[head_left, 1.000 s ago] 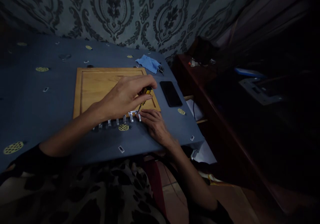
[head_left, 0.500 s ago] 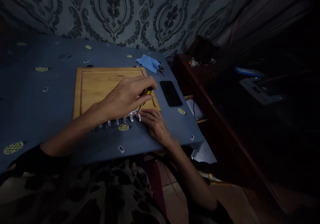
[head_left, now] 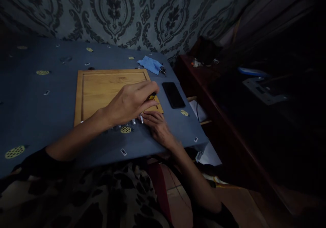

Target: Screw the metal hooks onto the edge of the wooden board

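Note:
My left hand (head_left: 129,100) is closed around a screwdriver (head_left: 153,97) with a yellow and black handle. Its shaft is mostly hidden behind the fingers and angles down toward the near right edge of a wooden board (head_left: 99,85). Along that edge sits a shiny strip with several small pale tabs (head_left: 142,119), partly covered by my left hand and wrist. Low beside the screwdriver, my right hand (head_left: 158,127) has its fingers pressed together on the strip's right end. What lies under its fingertips is hidden.
A black phone (head_left: 173,95) lies right of the board. Behind it is a crumpled blue cloth (head_left: 149,65) with a small dark item (head_left: 163,70) beside it. A patterned cloth covers the table (head_left: 56,109); dark red furniture (head_left: 203,82) stands to the right.
My left hand has turned and lowered slightly around the screwdriver, covering more of its shaft and the tabs. My right hand stays in place.

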`<action>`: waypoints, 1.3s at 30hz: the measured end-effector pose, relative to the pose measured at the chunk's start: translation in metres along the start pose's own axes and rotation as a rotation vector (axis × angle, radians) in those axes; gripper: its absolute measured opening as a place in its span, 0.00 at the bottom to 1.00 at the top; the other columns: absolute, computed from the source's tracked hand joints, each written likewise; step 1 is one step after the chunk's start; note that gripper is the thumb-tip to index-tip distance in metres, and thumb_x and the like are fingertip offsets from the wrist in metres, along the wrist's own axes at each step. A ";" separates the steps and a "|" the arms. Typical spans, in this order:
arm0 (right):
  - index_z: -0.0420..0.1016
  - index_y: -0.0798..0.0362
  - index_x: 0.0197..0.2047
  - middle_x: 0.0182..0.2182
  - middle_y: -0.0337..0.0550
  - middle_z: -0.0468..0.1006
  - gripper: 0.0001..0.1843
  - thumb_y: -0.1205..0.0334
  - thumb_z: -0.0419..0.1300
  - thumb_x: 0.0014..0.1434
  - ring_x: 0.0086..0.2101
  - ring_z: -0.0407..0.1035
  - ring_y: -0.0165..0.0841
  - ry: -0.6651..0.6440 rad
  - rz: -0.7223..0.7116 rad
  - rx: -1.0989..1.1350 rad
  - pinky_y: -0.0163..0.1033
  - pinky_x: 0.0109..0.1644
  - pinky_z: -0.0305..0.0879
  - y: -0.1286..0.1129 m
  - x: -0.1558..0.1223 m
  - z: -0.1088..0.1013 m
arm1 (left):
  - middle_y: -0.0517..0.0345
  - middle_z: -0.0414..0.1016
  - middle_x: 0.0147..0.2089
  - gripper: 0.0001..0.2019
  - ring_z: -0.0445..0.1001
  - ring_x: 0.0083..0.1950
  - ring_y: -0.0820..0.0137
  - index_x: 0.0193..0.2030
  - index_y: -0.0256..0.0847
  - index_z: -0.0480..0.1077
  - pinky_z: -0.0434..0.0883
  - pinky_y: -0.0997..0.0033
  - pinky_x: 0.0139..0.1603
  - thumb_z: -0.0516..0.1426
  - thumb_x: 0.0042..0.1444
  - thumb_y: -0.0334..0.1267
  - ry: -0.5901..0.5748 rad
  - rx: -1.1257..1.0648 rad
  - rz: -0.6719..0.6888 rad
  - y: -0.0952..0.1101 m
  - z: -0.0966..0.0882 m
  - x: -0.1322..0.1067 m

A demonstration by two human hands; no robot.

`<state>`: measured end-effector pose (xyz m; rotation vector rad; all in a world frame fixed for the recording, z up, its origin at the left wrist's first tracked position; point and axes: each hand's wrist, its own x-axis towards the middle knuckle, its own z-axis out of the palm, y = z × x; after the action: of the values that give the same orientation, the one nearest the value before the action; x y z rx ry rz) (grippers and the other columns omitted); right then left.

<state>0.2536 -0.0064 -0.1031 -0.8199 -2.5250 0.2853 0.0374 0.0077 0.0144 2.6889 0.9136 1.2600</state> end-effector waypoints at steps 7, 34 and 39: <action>0.73 0.46 0.67 0.57 0.49 0.81 0.27 0.74 0.53 0.68 0.61 0.68 0.44 0.008 -0.009 0.010 0.57 0.62 0.65 -0.002 0.002 -0.002 | 0.57 0.77 0.42 0.06 0.78 0.39 0.71 0.46 0.38 0.68 0.73 0.73 0.40 0.61 0.65 0.31 0.030 -0.016 -0.012 0.000 0.003 -0.002; 0.75 0.45 0.64 0.57 0.46 0.81 0.24 0.72 0.54 0.70 0.62 0.68 0.43 0.001 -0.003 -0.012 0.55 0.63 0.65 -0.001 0.002 -0.001 | 0.54 0.81 0.48 0.10 0.80 0.45 0.69 0.51 0.39 0.72 0.75 0.70 0.48 0.58 0.64 0.27 -0.064 -0.186 -0.085 -0.003 -0.008 0.003; 0.76 0.45 0.62 0.58 0.46 0.81 0.24 0.73 0.54 0.68 0.61 0.68 0.43 -0.005 0.021 0.014 0.56 0.63 0.65 -0.002 0.002 -0.002 | 0.56 0.81 0.45 0.09 0.79 0.42 0.70 0.50 0.41 0.73 0.75 0.69 0.45 0.58 0.64 0.28 -0.026 -0.195 -0.114 -0.002 -0.014 0.005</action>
<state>0.2518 -0.0068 -0.0997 -0.8422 -2.5177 0.3119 0.0294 0.0087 0.0265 2.4615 0.8774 1.2195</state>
